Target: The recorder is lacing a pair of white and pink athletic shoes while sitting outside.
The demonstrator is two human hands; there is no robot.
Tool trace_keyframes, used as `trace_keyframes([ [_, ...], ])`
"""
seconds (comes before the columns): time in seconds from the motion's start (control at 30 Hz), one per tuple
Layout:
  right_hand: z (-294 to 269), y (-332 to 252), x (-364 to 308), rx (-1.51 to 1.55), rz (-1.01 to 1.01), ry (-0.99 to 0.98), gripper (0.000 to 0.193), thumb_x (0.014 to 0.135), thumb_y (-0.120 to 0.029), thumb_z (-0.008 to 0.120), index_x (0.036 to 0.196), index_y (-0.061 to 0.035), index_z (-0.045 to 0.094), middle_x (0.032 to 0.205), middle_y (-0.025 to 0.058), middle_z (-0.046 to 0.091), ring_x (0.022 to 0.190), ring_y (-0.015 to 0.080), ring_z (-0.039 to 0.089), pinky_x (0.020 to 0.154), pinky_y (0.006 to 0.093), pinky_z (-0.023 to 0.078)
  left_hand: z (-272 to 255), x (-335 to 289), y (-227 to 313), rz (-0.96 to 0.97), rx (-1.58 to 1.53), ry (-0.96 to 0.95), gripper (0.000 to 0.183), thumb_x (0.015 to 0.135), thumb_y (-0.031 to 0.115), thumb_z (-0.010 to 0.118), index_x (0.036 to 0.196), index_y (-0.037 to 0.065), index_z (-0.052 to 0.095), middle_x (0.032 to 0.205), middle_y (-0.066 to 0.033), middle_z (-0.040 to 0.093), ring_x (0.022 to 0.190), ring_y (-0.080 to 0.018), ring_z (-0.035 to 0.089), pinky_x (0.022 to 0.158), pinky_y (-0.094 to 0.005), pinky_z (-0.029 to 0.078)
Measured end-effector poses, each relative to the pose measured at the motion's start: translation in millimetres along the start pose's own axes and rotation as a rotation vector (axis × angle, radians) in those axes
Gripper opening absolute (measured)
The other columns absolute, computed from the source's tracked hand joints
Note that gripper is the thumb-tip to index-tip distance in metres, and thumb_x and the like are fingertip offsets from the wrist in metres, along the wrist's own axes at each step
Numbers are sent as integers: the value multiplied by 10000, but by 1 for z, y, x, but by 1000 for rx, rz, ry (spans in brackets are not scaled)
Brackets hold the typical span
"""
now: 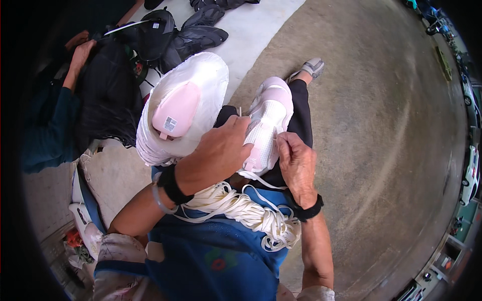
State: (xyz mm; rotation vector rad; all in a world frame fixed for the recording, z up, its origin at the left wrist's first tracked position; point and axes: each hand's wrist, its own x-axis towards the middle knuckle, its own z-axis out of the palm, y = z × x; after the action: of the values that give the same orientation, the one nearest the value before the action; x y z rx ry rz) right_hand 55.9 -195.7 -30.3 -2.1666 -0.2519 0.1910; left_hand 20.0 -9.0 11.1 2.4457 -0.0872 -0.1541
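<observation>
Blue apron (211, 266) covers the person's front, with white laces (246, 210) heaped across it. The right hand (297, 160) has thumb and forefinger pressed together at the right side of a white and pink shoe (269, 115); whether a lace lies between them cannot be told. The left hand (221, 145) bends over the shoe's left side, its grip unclear. The shoe lies above the lap, toe pointing away. Left of it sits a white stack (208, 85) with a pink pad (176, 108); beyond are black shoes (201, 40) and, far left, a co-worker's hand (81, 52).
</observation>
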Motion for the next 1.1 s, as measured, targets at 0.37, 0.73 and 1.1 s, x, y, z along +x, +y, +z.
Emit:
trace_keyframes([
  [0.37,1,3,3,-185,-2,-174,298,876,-143,626,1056,32,465,817,244,627,725,396,649,633,438,518,39,20,-23,5,104,-139,404,859,51,526,1215,-114,431,1035,-273,538,943,-421,562,803,-461,472],
  [0.73,5,10,5,-65,6,-186,274,902,-121,577,1055,72,456,743,274,608,709,405,654,617,417,507,35,42,-26,20,116,-262,378,789,-2,526,1150,-107,489,935,-266,593,916,-392,588,819,-440,473],
  [1.1,-14,1,14,132,89,-117,130,900,-35,563,1017,6,603,782,202,638,714,313,661,648,351,510,23,35,-31,-19,-234,95,134,858,51,594,975,5,547,836,-169,623,736,-327,612,651,-360,487],
])
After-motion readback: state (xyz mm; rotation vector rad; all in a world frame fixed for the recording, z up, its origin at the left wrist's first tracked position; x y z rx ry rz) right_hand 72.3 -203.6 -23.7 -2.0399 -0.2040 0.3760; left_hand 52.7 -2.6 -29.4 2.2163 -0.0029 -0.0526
